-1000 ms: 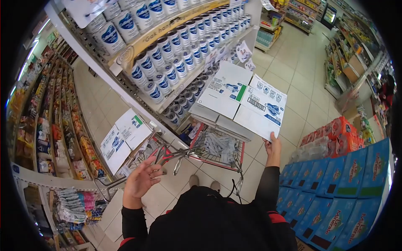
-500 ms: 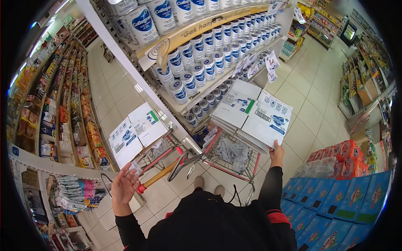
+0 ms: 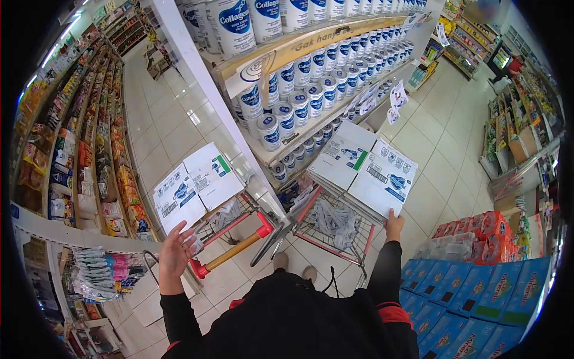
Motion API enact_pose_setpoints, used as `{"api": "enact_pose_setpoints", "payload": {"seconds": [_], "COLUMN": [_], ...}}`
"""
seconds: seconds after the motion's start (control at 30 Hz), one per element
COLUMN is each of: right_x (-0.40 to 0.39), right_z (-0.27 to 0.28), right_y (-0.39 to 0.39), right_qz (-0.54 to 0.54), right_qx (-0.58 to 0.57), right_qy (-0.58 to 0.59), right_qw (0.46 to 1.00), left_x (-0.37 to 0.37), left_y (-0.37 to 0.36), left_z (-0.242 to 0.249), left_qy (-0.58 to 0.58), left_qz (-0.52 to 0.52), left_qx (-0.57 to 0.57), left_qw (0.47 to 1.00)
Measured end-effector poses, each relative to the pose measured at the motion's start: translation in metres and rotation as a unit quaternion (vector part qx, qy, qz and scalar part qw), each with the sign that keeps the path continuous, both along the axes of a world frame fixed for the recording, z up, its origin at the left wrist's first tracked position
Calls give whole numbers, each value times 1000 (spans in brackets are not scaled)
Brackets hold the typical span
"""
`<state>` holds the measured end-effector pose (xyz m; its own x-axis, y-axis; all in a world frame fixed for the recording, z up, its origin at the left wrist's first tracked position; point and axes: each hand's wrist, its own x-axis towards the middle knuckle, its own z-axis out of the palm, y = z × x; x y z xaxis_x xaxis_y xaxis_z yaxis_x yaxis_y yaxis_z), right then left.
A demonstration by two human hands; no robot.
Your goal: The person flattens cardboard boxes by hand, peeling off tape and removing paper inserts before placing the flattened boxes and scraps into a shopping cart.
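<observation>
My right hand point(image 3: 393, 226) grips the near corner of a stack of flattened white Collagena cartons point(image 3: 382, 176), its thumb up at the edge and its other fingers partly hidden. The stack lies across a wire shopping cart point(image 3: 359, 258) that holds loose clear plastic wrap point(image 3: 335, 222). My left hand point(image 3: 174, 254), palm up with fingers spread, is right at the near corner of another flattened carton pile point(image 3: 197, 186). That pile rests on a second cart, whose orange handle with red ends point(image 3: 234, 254) is just right of the hand.
Ahead stands a shelf point(image 3: 281, 146) full of Collagena cans point(image 3: 300, 105). Blue Le Minerale boxes point(image 3: 457, 293) and red-wrapped bottle packs point(image 3: 487, 230) are stacked at right. Snack shelves point(image 3: 89, 155) line the left aisle. A person in red point(image 3: 515, 64) is far back at right.
The view has shifted slightly, moving the can shelf rightward in it. The left cart's handle has swung a little right. Both hands stay near the same cartons.
</observation>
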<state>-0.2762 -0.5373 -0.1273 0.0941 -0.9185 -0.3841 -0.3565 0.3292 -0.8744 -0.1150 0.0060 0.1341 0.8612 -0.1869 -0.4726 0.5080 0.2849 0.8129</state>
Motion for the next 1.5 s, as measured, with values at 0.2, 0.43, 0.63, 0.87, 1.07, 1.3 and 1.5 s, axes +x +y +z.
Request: {"api": "enact_pose_setpoints", "payload": {"seconds": [0.2, 0.43, 0.63, 0.87, 1.07, 1.3, 1.5], "right_x": [-47, -55, -37, 46, 123, 161, 171], "right_z": [-79, 2, 0, 47, 138, 202, 232], "right_y": [-1, 138, 197, 209, 232, 277, 297], "right_qz": [24, 135, 304, 333, 306, 394, 514], "right_qx": [-208, -275, -268, -231, -273, -272, -256], "right_qy": [207, 200, 174, 15, -173, -253, -256], "right_qw": [956, 931, 898, 914, 896, 841, 778], "left_x": [30, 53, 65, 80, 92, 96, 90], "left_y": [0, -1, 10, 24, 43, 51, 55], "left_z": [-81, -150, -179, -186, -234, -222, -229], "left_qy": [44, 158, 154, 243, 196, 227, 198], "left_qz": [76, 212, 271, 355, 362, 400, 390], "left_qx": [21, -102, -165, -74, -184, -179, -152], "left_qw": [996, 959, 936, 900, 893, 870, 886]}}
